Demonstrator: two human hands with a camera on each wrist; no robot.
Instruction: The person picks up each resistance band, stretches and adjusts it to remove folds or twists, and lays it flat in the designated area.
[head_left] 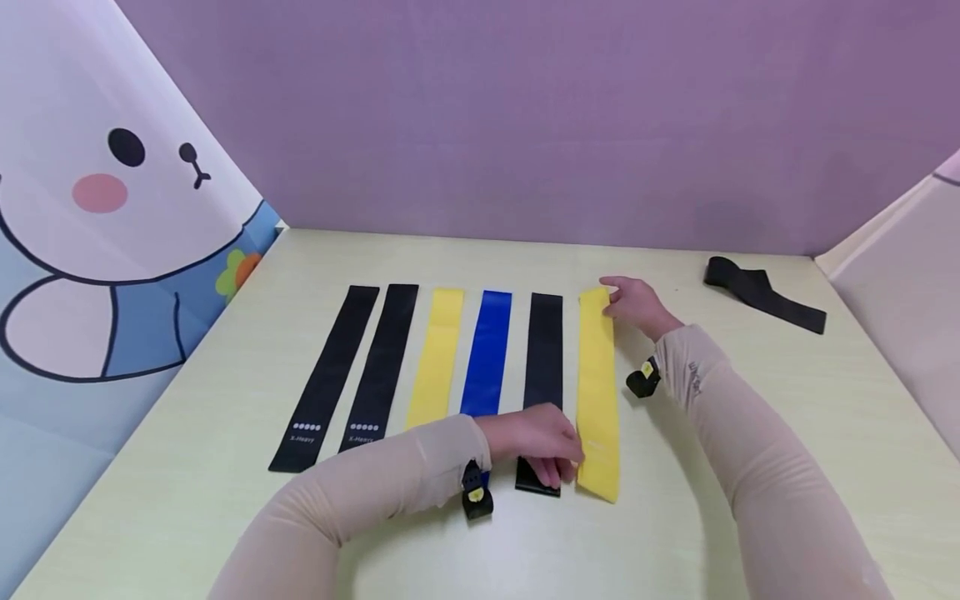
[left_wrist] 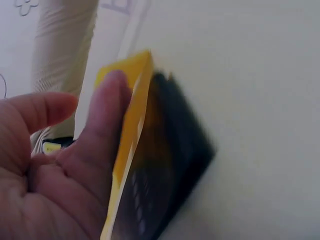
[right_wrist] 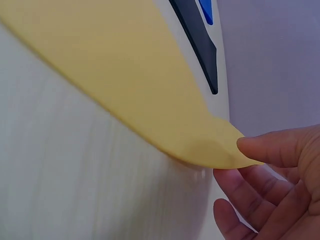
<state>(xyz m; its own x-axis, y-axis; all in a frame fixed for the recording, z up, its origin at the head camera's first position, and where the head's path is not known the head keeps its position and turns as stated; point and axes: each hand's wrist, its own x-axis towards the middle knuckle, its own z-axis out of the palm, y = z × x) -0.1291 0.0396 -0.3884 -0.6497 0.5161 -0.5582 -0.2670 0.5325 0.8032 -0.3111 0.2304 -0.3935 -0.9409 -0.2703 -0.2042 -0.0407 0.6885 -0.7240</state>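
A yellow resistance band (head_left: pixel 597 392) lies lengthwise at the right end of a row of flat bands. At its far end, my right hand (head_left: pixel 637 304) pinches the tip between thumb and fingers; the right wrist view shows that tip (right_wrist: pixel 232 145) slightly raised. My left hand (head_left: pixel 540 446) reaches over the neighbouring black band (head_left: pixel 543 350) and touches the yellow band's left edge near its close end. In the left wrist view, one digit (left_wrist: pixel 107 102) lies against the yellow band (left_wrist: pixel 135 105), another stands apart; a dark band beside it is blurred.
To the left lie a blue band (head_left: pixel 487 350), another yellow band (head_left: pixel 437 358) and two black bands marked X-Heavy, one at the far left (head_left: pixel 326 375). A loosely folded black band (head_left: pixel 765 296) rests at the back right. A purple panel (head_left: pixel 525 125) stands behind the table.
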